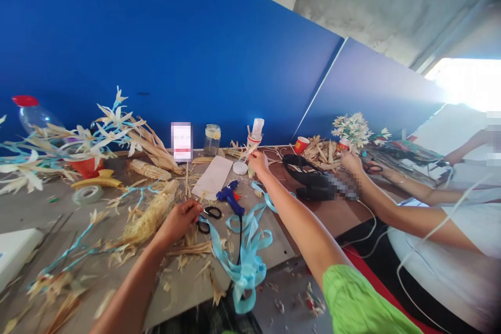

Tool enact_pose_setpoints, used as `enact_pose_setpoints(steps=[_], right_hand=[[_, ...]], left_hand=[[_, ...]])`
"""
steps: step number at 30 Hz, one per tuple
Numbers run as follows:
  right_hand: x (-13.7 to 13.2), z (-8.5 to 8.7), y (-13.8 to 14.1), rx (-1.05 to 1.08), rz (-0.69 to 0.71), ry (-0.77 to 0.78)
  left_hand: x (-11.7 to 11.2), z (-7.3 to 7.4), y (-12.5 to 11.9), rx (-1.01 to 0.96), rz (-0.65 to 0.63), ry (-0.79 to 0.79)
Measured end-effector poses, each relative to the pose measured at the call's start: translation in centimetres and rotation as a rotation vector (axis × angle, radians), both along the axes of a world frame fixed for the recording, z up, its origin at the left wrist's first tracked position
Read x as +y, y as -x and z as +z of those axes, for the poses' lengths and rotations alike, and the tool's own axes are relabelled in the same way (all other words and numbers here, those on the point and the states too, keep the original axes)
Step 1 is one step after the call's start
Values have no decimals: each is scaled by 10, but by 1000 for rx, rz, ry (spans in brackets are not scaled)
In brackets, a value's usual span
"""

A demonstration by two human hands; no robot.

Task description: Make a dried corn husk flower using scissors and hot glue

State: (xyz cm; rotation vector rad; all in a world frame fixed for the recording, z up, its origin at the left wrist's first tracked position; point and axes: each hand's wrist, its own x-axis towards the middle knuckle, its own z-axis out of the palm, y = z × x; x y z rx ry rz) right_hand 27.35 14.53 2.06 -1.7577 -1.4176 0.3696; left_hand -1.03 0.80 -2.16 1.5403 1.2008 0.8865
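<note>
My left hand (187,216) is closed in a pinch over the table, at the end of a light blue ribbon (219,250) that trails down over the near edge. Black-handled scissors (212,212) lie against its fingertips, their blades hidden. My right hand (258,162) reaches farther out, fingers closed just below a paper cup (254,140) with sticks and white paper in it. A pale husk piece (251,171) shows under those fingers; whatever they pinch is hidden. Between the hands lies a blue glue gun (231,195), its cord running toward me.
Husk flowers (115,120), a corn cob (151,170) and a tape roll (86,194) are on the left. A glass jar (212,138) and cardboard piece (213,177) lie ahead. Rightward are a black bag (303,172), a red cup (301,144) and a co-worker's hands (351,160).
</note>
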Motion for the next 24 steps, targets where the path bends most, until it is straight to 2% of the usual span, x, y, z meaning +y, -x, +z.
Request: enact_pose_setpoints(steps=[5, 9, 16, 24], right_hand=[[11, -13, -2, -96, -54, 61], [17, -18, -3, -164, -59, 84], [27, -26, -6, -218, -41, 121], [32, -35, -6, -209, -38, 160]], left_hand=[[-4, 10, -3, 16, -16, -38], [-8, 19, -5, 30, -20, 31], [-4, 11, -5, 8, -27, 34], [-4, 10, -5, 34, -23, 20]])
